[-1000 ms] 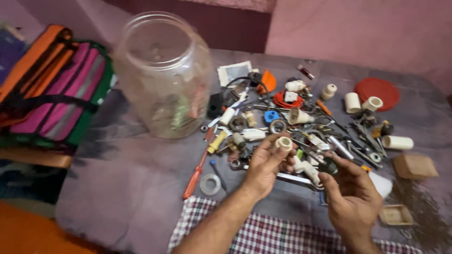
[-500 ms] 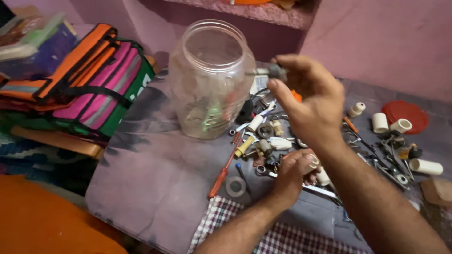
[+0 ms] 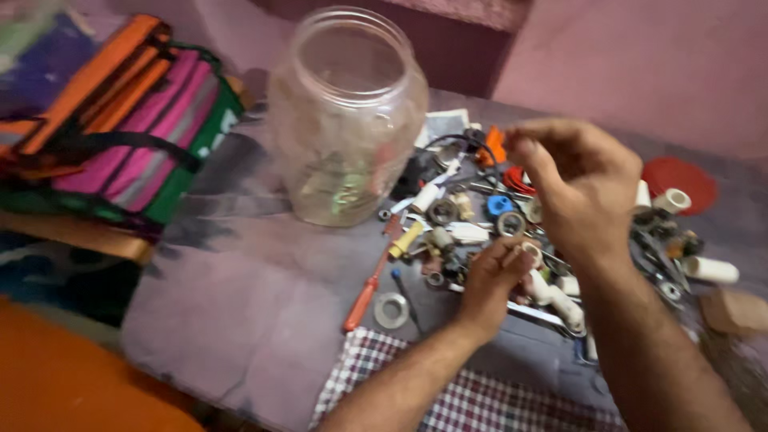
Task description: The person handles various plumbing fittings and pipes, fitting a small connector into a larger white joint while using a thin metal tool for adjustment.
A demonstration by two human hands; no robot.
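Head view: right hand (image 3: 580, 188) raised beside the clear jar (image 3: 346, 116), fingers curled, contents unclear; below it, left hand (image 3: 492, 280) grips a white fitting (image 3: 531, 253).

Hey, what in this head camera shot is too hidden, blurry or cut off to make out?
- Right hand: seen from the back, so whether its curled fingers hold anything is hidden.
- Left hand: pinches a small pale fitting; its shape is blurred.
- Pile of small parts: partly covered by both hands, and too small and blurred to sort.
- Clear jar: contents smeared behind the plastic.
- Orange and pink bag: cut by the left edge.
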